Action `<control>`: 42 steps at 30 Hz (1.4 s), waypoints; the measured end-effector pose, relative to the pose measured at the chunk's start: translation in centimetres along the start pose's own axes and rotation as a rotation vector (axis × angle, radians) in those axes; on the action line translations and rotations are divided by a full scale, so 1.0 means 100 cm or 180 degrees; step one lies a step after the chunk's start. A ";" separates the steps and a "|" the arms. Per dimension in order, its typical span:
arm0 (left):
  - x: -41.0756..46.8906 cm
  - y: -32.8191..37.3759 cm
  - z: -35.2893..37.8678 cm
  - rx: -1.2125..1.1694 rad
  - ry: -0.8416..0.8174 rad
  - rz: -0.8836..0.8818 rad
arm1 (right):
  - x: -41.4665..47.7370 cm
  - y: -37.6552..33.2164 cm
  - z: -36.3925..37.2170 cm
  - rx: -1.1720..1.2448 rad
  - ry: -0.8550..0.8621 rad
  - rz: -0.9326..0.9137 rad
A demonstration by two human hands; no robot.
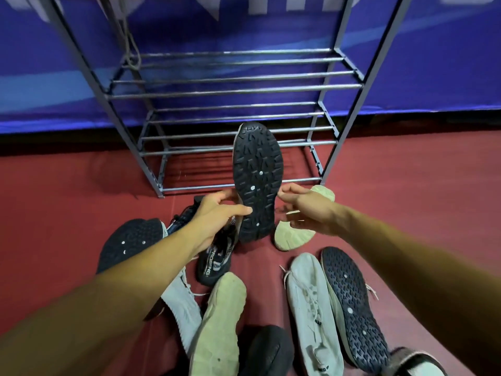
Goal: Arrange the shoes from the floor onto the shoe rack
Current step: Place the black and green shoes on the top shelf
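Two hands on one shoe (257, 175): left hand (217, 217) grips its side, right hand (306, 208) pinches opposite edge; toe points at rack (235, 89).

blue backdrop (433, 63) at the back; knotted cord (132, 61); red floor (67, 185)

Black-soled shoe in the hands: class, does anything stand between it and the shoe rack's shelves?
Nothing visible does. The left hand and right hand hold the black-soled shoe before the shoe rack, whose visible shelves are bare; other shoes lie on the floor.
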State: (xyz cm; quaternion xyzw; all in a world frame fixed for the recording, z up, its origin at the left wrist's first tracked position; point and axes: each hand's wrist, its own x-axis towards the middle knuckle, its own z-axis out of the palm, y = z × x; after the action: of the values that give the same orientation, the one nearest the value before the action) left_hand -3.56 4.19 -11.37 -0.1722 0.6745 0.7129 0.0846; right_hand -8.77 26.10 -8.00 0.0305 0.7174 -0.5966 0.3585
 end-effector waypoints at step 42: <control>-0.075 0.255 0.114 -0.0844 -0.1039 0.0401 | -0.128 -0.195 -0.097 0.1242 0.0870 -0.1777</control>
State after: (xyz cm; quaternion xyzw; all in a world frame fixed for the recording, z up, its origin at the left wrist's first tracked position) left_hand -7.08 14.38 15.50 -0.0216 0.5616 0.8177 0.1246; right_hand -13.12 33.90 15.59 -0.0191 0.6120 -0.7875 0.0700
